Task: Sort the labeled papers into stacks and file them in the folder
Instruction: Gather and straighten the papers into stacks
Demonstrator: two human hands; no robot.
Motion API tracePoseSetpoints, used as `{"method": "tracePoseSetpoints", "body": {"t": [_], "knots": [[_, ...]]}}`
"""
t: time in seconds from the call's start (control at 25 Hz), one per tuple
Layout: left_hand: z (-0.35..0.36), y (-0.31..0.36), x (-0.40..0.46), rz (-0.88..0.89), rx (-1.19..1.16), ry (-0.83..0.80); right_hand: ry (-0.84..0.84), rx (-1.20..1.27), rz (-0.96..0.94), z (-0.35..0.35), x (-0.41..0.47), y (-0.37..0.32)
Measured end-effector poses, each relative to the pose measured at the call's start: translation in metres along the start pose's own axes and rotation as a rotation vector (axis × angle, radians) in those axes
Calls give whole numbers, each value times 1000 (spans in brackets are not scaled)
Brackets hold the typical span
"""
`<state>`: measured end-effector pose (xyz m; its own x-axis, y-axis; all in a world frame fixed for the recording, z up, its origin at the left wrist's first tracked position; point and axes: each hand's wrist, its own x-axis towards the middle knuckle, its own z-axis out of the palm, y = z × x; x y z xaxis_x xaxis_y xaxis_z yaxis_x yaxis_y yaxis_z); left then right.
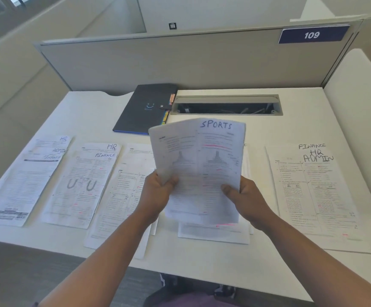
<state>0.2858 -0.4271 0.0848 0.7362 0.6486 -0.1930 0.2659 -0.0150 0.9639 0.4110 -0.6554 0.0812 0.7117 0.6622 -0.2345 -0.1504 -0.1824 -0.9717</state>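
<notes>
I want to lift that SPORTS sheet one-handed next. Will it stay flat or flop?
Probably flop: the SPORTS sheet already bows along a middle crease though the left hand and right hand both grip its lower edge. It looks thin and light, so one hand would likely let the free side droop.

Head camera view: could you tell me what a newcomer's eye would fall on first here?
First, the sheet marked SPORTS, held up at centre over the desk by the left hand and right hand, each gripping a lower edge. Next, the row of hand-labelled papers lying flat, such as the right stack headed FINANCE, HR, ADMIN. Behind them, the closed dark folder lies near the partition.
</notes>
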Motion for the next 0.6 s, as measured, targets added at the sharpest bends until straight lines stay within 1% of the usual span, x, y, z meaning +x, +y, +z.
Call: {"method": "tracePoseSetpoints", "body": {"t": [0.12, 0.36, 0.48, 0.56, 0.6], "knots": [[-41, -4, 7, -84, -15, 28, -70, 29, 47, 32, 7, 1], [-134, -21, 25, -269, -52, -105, -114, 144, 190, 115, 28, 1], [-184, -34, 45, -339, -5, -104, -195, 159, 244, 156, 45, 1], [-211, -46, 60, -366, 33, -88, -189, 193, 288, 178, 59, 3], [-223, -53, 68, -378, 55, -85, -143, 195, 306, 187, 66, 5]]}}
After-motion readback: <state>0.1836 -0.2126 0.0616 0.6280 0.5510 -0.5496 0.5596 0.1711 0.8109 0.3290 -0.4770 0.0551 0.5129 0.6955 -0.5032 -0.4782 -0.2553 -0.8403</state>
